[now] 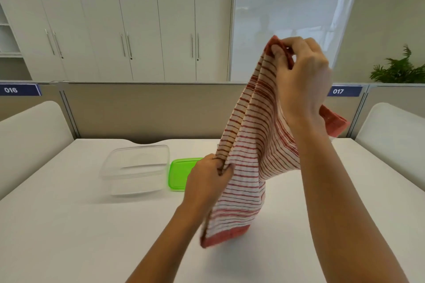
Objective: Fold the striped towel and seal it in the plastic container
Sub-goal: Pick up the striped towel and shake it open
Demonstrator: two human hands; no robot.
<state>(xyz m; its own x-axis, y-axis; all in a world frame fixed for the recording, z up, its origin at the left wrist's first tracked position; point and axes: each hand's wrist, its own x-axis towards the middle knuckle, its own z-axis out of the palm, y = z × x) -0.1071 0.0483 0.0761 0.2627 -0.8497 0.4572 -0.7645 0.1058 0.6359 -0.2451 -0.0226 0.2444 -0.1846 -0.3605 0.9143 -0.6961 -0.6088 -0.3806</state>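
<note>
Folding step: striped towel [250, 156] pinched aloft by right hand [301, 76] and left hand [207, 177]; edges need aligning, then lowering onto the counter [69, 236].

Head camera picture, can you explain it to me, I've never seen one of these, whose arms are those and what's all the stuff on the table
There is no machine here. The one picture comes from a wide-angle camera worn on a person's head, looking forward and down, so the two bare arms reaching in from below are the wearer's own.

Both hands hold a red-and-white striped towel up in the air. The right hand pinches its top corner high up; the left hand grips an edge lower down. The towel hangs loosely, not neatly folded yet.

On the white table sit a clear plastic container, open and empty, and beside it, to its right, a green lid, partly hidden behind the left hand. Behind are desk dividers, cupboards and a plant.
</note>
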